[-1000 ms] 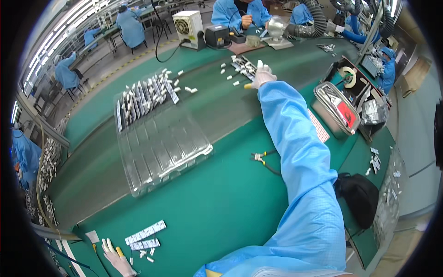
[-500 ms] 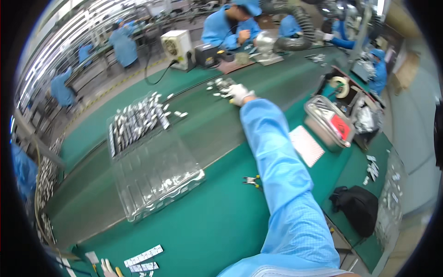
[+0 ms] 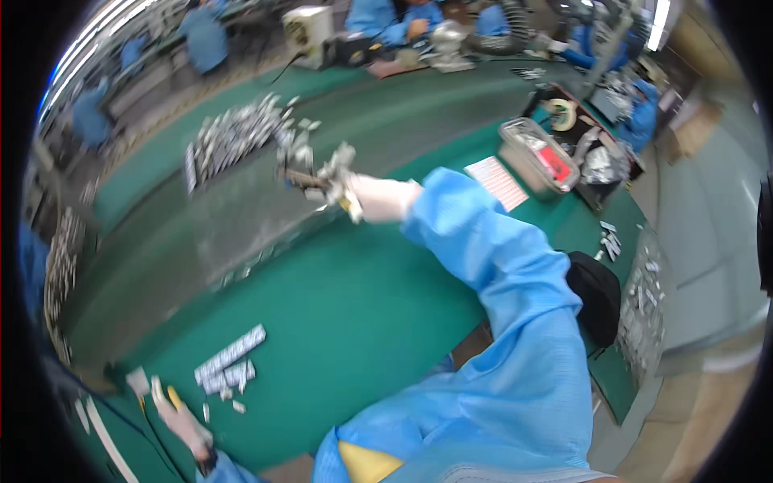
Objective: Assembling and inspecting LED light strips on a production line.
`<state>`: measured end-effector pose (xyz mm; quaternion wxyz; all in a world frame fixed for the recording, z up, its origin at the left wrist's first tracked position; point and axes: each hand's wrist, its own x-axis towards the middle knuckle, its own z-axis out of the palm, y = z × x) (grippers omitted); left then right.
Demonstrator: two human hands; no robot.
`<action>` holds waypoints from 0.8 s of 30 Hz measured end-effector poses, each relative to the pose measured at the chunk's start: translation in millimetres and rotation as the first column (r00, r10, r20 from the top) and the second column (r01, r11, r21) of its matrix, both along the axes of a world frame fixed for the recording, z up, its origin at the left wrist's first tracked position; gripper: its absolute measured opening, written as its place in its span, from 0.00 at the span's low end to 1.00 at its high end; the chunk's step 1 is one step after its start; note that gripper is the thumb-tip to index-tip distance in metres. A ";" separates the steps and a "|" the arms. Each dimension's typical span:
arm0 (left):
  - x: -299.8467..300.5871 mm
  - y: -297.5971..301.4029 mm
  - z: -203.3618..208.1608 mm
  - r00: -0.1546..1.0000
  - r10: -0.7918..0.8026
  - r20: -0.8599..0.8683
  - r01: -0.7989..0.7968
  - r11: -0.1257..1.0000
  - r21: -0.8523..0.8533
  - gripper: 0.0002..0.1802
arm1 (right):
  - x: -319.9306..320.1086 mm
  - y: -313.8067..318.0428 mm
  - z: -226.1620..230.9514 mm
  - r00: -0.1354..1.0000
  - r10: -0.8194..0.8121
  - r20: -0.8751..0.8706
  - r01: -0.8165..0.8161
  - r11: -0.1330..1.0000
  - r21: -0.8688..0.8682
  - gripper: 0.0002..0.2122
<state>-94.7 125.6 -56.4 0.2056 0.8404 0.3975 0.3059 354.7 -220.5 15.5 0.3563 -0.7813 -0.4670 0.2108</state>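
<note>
Right hand (image 3: 374, 200), white-gloved: clamped on a blurred bunch of dark strips with small white blocks (image 3: 328, 171), over the dark-green belt (image 3: 125, 270). My left hand (image 3: 183, 423): fingers apart, near flat white rectangular strips (image 3: 231, 354) on the smooth green tabletop (image 3: 362, 298).

"What colours meet at the hands?"

"A white-gloved left hand (image 3: 185, 424) wears a yellow tubular finger cover (image 3: 174, 397); a white-gloved right hand (image 3: 377, 199), beneath a light-blue fabric sleeve (image 3: 515, 322), grips a blurred bundle of small white and dark pieces (image 3: 338, 163)."

"And around them?"

"A plain green table (image 3: 346, 314), a flat white sheet (image 3: 497, 183) with reddish rows, a rectangular red card (image 3: 554, 163), a soft black bag (image 3: 594, 298) and narrow white strips (image 3: 230, 355) mottled grey."
</note>
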 end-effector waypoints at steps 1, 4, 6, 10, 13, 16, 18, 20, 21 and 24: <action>-1.4 5.9 -1.8 0.995 -0.018 0.096 0.023 0.999 -0.048 0.20 | -52.9 0.2 33.0 0.968 0.007 -0.251 -0.067 0.970 -0.235 0.23; 33.5 -31.1 36.9 0.979 -0.140 0.146 0.149 0.987 -0.053 0.26 | -128.8 -15.0 -16.6 0.738 0.256 0.625 -0.157 0.965 -0.210 0.21; 46.6 -60.7 53.3 0.933 -0.326 0.153 0.332 0.943 -0.014 0.27 | -144.5 -14.8 -41.6 0.641 0.375 0.669 -0.315 0.924 -0.216 0.23; 57.3 -117.1 73.4 0.863 -0.505 0.002 0.504 0.862 0.048 0.19 | -139.8 -11.0 -24.6 0.496 0.439 0.750 -0.348 0.891 -0.291 0.30; 55.7 -129.4 70.8 0.828 -0.555 -0.084 0.560 0.827 0.056 0.17 | -129.9 -19.3 16.1 0.590 0.522 0.616 -0.262 0.845 -0.466 0.38; 68.4 -130.4 67.7 0.810 -0.587 -0.025 0.587 0.809 0.019 0.16 | -103.5 -25.0 18.6 0.720 0.418 0.554 -0.245 0.900 -0.361 0.31; 81.3 -122.1 61.9 0.760 -0.644 -0.086 0.649 0.759 0.055 0.23 | -94.2 -9.5 -5.2 0.854 0.153 0.497 -0.176 0.984 -0.001 0.22; 96.1 -118.7 59.1 0.742 -0.600 -0.299 0.644 0.762 0.071 0.28 | -110.8 19.3 -17.0 0.919 0.106 0.380 -0.069 0.992 -0.109 0.21; 100.6 -116.9 57.8 0.690 -0.531 -0.493 0.648 0.756 0.092 0.33 | -120.6 30.7 -18.3 0.923 0.170 0.345 -0.112 0.977 -0.181 0.21; 92.0 -96.7 46.5 0.589 -0.461 -0.664 0.642 0.766 0.038 0.41 | -135.4 39.4 -39.6 0.853 0.227 0.470 -0.142 0.968 -0.209 0.20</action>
